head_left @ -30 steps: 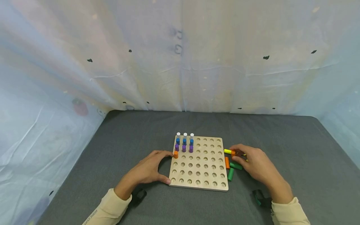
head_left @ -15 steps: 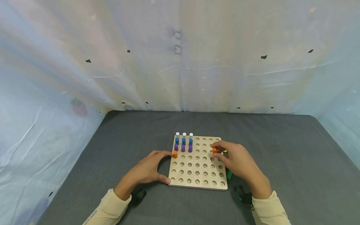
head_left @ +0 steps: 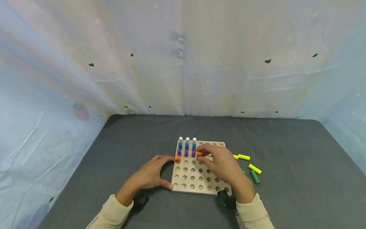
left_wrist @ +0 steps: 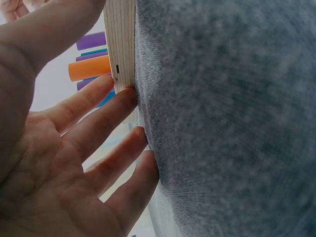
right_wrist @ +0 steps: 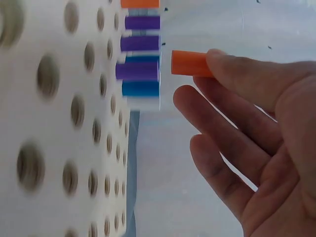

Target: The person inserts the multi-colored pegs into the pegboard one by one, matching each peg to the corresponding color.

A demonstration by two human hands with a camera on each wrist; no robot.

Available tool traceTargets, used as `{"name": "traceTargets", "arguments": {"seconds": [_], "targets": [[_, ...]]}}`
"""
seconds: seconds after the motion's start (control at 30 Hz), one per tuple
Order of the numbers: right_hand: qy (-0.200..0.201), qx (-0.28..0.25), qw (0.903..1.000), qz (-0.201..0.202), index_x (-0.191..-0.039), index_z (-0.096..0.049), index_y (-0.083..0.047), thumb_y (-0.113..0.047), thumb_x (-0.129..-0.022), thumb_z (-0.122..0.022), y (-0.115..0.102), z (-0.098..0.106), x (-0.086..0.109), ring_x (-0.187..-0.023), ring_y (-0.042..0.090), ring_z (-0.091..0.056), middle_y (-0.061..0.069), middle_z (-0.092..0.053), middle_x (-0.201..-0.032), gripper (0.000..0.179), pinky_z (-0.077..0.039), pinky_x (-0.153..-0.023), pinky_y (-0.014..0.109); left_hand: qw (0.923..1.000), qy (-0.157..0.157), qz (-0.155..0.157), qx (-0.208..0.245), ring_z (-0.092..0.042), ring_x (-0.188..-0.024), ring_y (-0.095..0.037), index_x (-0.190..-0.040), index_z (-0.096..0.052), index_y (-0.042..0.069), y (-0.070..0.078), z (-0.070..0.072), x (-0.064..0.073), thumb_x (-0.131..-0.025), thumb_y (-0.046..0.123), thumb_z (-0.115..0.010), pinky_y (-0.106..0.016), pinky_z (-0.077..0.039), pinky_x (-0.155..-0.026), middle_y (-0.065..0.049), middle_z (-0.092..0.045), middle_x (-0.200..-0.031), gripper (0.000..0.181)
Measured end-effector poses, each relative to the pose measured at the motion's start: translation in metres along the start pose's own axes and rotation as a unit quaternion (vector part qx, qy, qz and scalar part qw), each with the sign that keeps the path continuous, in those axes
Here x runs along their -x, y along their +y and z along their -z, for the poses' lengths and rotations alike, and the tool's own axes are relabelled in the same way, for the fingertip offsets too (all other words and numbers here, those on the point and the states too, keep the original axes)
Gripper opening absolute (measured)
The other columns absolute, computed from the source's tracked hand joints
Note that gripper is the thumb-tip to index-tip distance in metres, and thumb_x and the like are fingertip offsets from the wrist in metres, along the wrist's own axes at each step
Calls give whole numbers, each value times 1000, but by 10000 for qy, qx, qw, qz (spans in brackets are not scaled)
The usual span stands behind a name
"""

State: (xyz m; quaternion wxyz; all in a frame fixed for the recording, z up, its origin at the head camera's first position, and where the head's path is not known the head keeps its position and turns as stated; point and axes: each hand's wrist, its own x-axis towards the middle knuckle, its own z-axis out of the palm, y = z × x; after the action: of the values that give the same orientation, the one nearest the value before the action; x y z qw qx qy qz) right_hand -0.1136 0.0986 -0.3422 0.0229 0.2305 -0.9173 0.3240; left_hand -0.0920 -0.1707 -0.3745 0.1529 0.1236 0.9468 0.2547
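A wooden pegboard (head_left: 186, 183) lies on the grey table, with white, blue and purple pegs standing in rows at its far left. One orange peg (head_left: 178, 159) stands in the left column, in front of the purple pegs. My left hand (head_left: 152, 173) rests at the board's left side, its fingers extended; in the left wrist view the fingertips (left_wrist: 129, 96) touch the layered wooden edge. Between thumb and fingers, my right hand (head_left: 221, 162) pinches another orange peg (right_wrist: 190, 63). The right wrist view shows that peg raised off the board, close to the purple pegs.
Right of the board lie yellow pegs (head_left: 254, 169) and a green peg (head_left: 254, 177); others are partly hidden behind the right hand. A pale printed sheet (head_left: 214, 79) hangs behind the table's far edge.
My right hand has brought an orange peg leftward from the loose pegs at the right to over the board, near the purple pegs. The left hand has stayed at the board's left edge.
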Motion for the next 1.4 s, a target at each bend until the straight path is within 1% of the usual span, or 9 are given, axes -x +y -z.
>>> {"name": "traceTargets", "arguments": {"seconds": [0.1, 0.23, 0.37, 0.53, 0.77, 1.0, 1.2, 1.4], "targets": [[17, -113, 9999, 37, -112, -72, -20, -23, -88, -77, -7, -4, -5, -94, 12, -70, -9, -74, -102, 25, -53, -80, 38, 10000, 6, 28, 26, -41, -140, -27, -140, -52, 31, 0, 0, -1, -61, 49, -91, -57, -43, -105, -3, -48, -148, 90], [28, -225, 9997, 75, -110, -72, -23, -22, -87, -77, -13, -10, -11, -93, 11, -70, -10, -75, -100, 24, -52, -79, 36, 10000, 7, 12, 35, -41, -140, -27, -140, -53, 31, 0, 0, -1, -61, 48, -91, -57, -42, -106, -2, -49, -147, 90], [-65, -366, 9993, 13, -108, -73, -24, -23, -88, -76, -15, -16, -15, -92, 8, -69, -12, -74, -97, 20, -51, -75, 32, 10000, -14, -11, 53, -41, -140, -27, -140, -53, 30, 1, 1, 0, -61, 49, -91, -58, -42, -105, -3, -49, -148, 89], [-154, -411, 9990, 34, -110, -74, -22, -23, -88, -76, -14, -24, -18, -89, 7, -65, -13, -72, -97, 21, -50, -77, 32, 10000, 5, 14, 19, -42, -140, -27, -139, -53, 30, 0, 1, 0, -61, 50, -91, -57, -43, -104, -3, -48, -148, 89], [-259, -313, 9992, 49, -108, -75, -23, -23, -89, -76, -10, -33, -20, -88, 8, -65, -12, -72, -96, 19, -50, -76, 32, 10000, 24, 39, -33, -42, -140, -25, -139, -52, 30, 0, 0, -1, -61, 49, -91, -54, -44, -104, -1, -49, -147, 89], [-242, -157, 9995, 88, -107, -75, -24, -24, -88, -76, -8, -41, -20, -86, 7, -67, -11, -74, -97, 19, -51, -74, 30, 9999, 6, 115, -35, -42, -140, -25, -140, -52, 30, 2, 0, -1, -62, 47, -92, -54, -43, -105, -1, -49, -147, 89], [-270, 30, 9996, 90, -108, -74, -25, -25, -89, -76, -8, -41, -20, -85, 7, -68, -10, -74, -97, 19, -51, -74, 30, 9999, 7, 100, -74, -42, -139, -25, -140, -51, 30, 3, 1, -1, -62, 47, -92, -55, -44, -105, -2, -49, -146, 90], [-364, 54, 9993, 118, -109, -74, -25, -25, -89, -75, -8, -41, -20, -84, 7, -67, -10, -75, -97, 20, -51, -73, 29, 10000, 7, 49, -85, -42, -140, -25, -140, -51, 30, 1, 0, -1, -61, 49, -91, -55, -43, -105, 0, -49, -146, 91]]}}
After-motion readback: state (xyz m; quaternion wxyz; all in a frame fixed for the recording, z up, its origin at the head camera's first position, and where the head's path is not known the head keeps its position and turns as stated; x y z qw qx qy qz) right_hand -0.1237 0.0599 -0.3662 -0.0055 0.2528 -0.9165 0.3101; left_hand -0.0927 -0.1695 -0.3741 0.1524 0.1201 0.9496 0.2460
